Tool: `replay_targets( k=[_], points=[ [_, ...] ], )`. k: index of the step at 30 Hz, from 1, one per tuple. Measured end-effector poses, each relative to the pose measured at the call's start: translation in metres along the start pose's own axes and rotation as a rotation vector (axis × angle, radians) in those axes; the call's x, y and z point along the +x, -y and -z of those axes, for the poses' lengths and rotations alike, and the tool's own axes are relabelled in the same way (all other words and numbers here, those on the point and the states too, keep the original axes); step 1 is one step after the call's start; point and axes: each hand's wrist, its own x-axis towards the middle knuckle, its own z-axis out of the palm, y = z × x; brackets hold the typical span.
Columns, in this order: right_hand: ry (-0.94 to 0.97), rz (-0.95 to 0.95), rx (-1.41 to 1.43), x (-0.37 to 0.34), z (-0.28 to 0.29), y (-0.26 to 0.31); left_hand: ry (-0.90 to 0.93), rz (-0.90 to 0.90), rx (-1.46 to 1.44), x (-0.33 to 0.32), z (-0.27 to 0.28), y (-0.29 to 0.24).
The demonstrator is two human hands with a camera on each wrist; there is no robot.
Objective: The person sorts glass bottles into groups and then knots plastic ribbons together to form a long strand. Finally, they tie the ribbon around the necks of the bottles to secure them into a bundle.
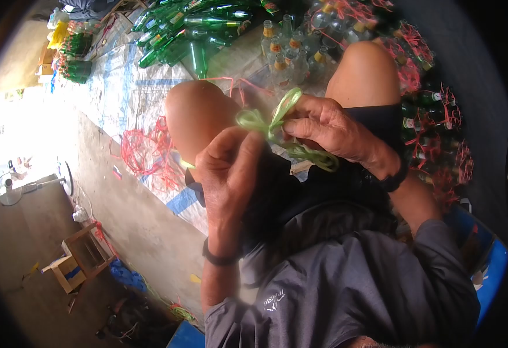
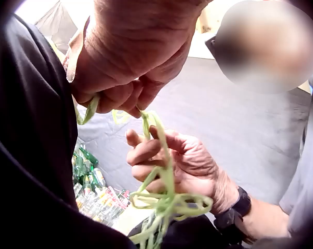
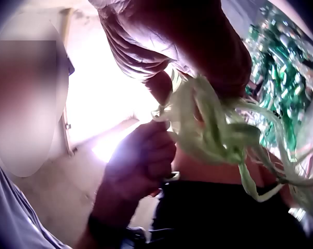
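A bundle of light green plastic twine stretches between both hands, over the lap of a seated person. With thumb and curled fingers, the left hand pinches one part of the twine. The right hand grips the twine close by, its loops standing up above the thumb and trailing below. In the left wrist view, loose twine loops hang in front of the right hand. The right wrist view shows the green strands bunched beneath the right hand, with the left hand just below.
Green glass bottles are piled ahead, near clear bottles standing upright. Red twine lies tangled on a white-and-blue sheet left of the knees. Bottles bound with red twine line the right side. A wooden stool stands at left.
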Motion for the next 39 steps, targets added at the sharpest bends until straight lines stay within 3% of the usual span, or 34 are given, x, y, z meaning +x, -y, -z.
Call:
replay_targets(
  k=[2, 4, 7, 9, 12, 14, 17, 19, 21, 25, 27, 32, 39],
  points=[
    [-0.053, 0.093, -0.144, 0.000, 0.000, -0.001, -0.012, 0.001, 0.004, 0.000, -0.001, 0.001],
    [-0.259, 0.408, -0.583, -0.002, -0.002, -0.006, -0.023, 0.003, 0.009, 0.000, -0.001, 0.002],
    [-0.298, 0.475, -0.691, -0.014, -0.012, 0.002, -0.044, 0.000, -0.002, 0.001, -0.001, 0.004],
    [-0.207, 0.537, -0.832, -0.017, -0.012, -0.005, -0.053, -0.014, -0.029, 0.000, -0.002, 0.003],
    [-0.196, 0.448, -0.674, -0.012, -0.025, -0.014, -0.080, 0.037, 0.003, -0.001, -0.004, -0.006],
    [-0.298, 0.623, -0.684, -0.003, -0.030, -0.017, -0.070, 0.042, 0.001, -0.001, -0.002, -0.005],
    [-0.237, 0.654, -0.705, 0.006, -0.032, -0.018, -0.059, 0.038, 0.002, -0.001, -0.003, -0.006],
    [-0.214, 0.615, -0.588, 0.008, -0.034, -0.023, -0.059, 0.030, 0.009, 0.000, -0.002, -0.006],
    [-0.161, 0.334, -0.334, 0.005, -0.033, -0.023, -0.069, -0.005, 0.065, 0.001, -0.002, -0.003],
    [-0.070, 0.216, -0.057, -0.003, -0.027, -0.010, -0.052, -0.007, 0.012, 0.001, -0.001, -0.007],
    [-0.023, -0.059, 0.060, -0.006, -0.020, 0.001, -0.034, -0.040, 0.012, 0.003, 0.000, -0.004],
    [-0.066, -0.164, 0.241, -0.004, -0.006, 0.001, -0.032, -0.100, 0.144, 0.005, 0.005, 0.002],
    [-0.083, -0.128, 0.280, -0.003, -0.004, 0.012, -0.078, -0.144, 0.222, 0.005, 0.002, -0.002]
  ],
)
